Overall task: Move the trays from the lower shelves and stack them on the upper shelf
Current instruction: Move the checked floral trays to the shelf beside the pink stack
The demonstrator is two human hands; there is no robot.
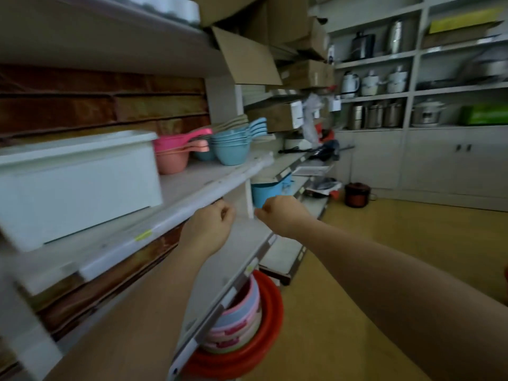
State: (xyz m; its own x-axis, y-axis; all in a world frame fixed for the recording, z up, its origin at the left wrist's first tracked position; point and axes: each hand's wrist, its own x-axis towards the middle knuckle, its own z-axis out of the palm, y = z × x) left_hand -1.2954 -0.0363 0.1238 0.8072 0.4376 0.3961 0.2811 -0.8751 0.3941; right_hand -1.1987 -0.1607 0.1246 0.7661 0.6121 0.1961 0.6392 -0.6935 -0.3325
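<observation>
While left hand (210, 225) curls (empty), ladles (220, 145) nested, basins (242, 325) stacked.

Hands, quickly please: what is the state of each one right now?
Left hand: closed in a loose fist below the shelf edge, nothing visibly held.
Right hand: closed in a fist, nothing visibly held.

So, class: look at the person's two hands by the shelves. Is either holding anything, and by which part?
Nothing visible is held. The left hand and right hand are both curled into loose fists in front of the white shelf edge, with no tray in them.
</observation>
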